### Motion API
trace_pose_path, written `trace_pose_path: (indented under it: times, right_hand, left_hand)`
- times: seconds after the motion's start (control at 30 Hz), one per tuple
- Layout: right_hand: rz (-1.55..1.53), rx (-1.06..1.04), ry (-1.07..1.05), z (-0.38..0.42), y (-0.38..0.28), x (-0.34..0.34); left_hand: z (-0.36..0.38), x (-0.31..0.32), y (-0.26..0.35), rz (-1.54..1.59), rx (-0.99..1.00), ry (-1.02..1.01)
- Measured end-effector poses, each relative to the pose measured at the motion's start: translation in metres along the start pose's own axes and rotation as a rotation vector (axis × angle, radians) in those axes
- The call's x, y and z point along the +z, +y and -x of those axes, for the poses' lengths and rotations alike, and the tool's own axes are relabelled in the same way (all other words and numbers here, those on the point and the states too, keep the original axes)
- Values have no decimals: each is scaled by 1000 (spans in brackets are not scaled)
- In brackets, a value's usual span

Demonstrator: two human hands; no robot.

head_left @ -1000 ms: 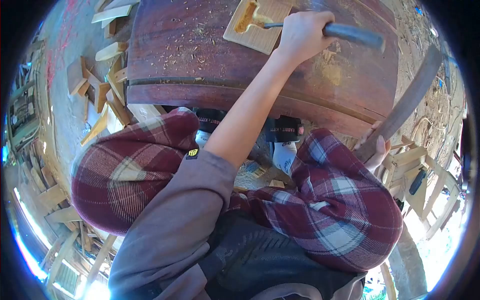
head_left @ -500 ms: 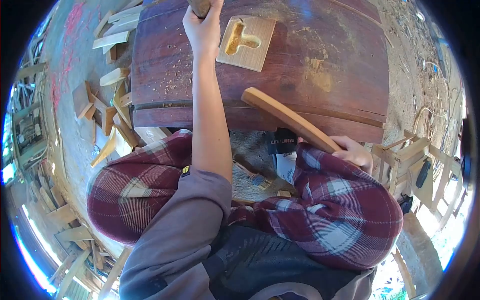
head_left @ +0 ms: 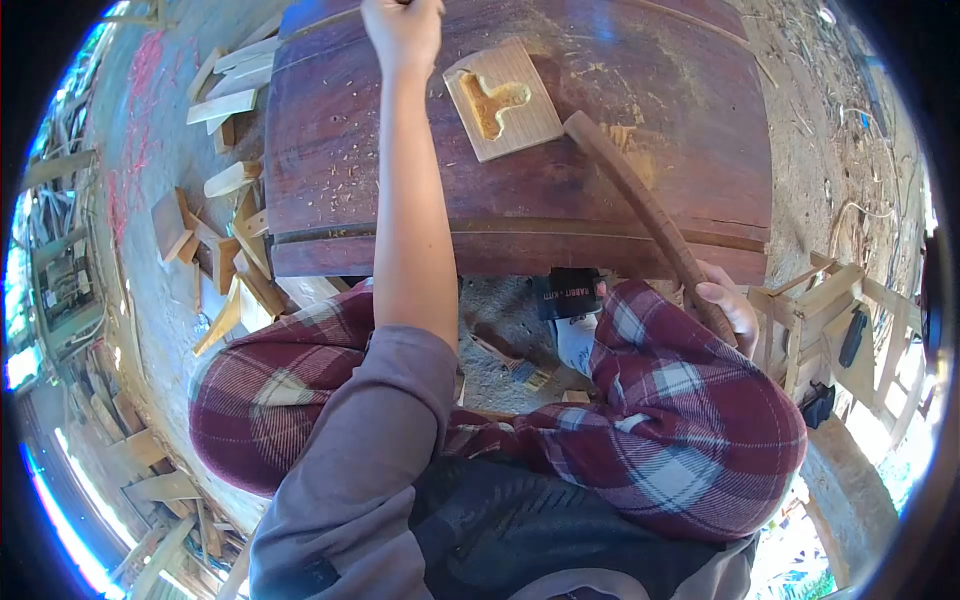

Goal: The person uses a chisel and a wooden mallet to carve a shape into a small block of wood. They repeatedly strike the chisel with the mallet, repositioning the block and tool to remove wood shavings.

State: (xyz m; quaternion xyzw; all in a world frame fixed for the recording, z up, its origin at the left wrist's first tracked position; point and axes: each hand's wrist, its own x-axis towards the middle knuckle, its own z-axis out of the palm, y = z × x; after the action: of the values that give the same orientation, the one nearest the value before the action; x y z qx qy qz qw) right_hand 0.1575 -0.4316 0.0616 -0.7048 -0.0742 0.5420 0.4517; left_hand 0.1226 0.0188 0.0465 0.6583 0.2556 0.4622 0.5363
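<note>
My left hand (head_left: 402, 35) is closed at the top edge of the view, over the far side of a dark red wooden bench (head_left: 330, 150). It grips a brown wooden piece like a handle, of which only a sliver shows. My right hand (head_left: 732, 305), beside my right knee, is wrapped round the lower end of a long wooden bar (head_left: 640, 200). This bar slants up across the bench, its far tip close to the corner of a pale wooden board (head_left: 540, 122). Carved into that board is a rough T-shaped hollow (head_left: 490, 98). Neither hand touches the board.
Wood shavings (head_left: 345, 180) are scattered over the bench's left part. Wooden offcuts (head_left: 235, 240) lie on the ground to the left. A brush (head_left: 525, 372) rests on the floor between my legs. Wooden frames (head_left: 830, 310) stand at the right.
The pale board has turned and shifted slightly nearer. The bar in my right hand has swung right and rolled, showing a darker face. My left hand has moved up, partly out of view.
</note>
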Motion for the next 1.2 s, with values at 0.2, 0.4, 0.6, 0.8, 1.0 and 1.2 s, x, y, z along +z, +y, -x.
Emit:
trace_pose_path:
  times: [0.2, 0.4, 0.6, 0.8, 1.0, 1.2]
  right_hand:
    - [-182, -158, -224, 7, 48, -43]
    - [-74, -110, -71, -14, 61, -9]
    - [-44, -36, -51, -7, -14, 6]
    - [72, -187, -61, -50, -26, 2]
    - [214, -246, 9, -57, -36, -7]
    - [32, -189, 155, -14, -15, 6]
  left_hand:
    - [22, 16, -2, -249, -11, -172]
    - [40, 11, 6, -398, -19, -261]
    - [81, -2, 10, -405, -109, -219]
    - [102, 21, 23, -236, -210, -269]
    - [141, 70, 49, -146, -152, -488]
    - [131, 82, 58, -333, 383, -653]
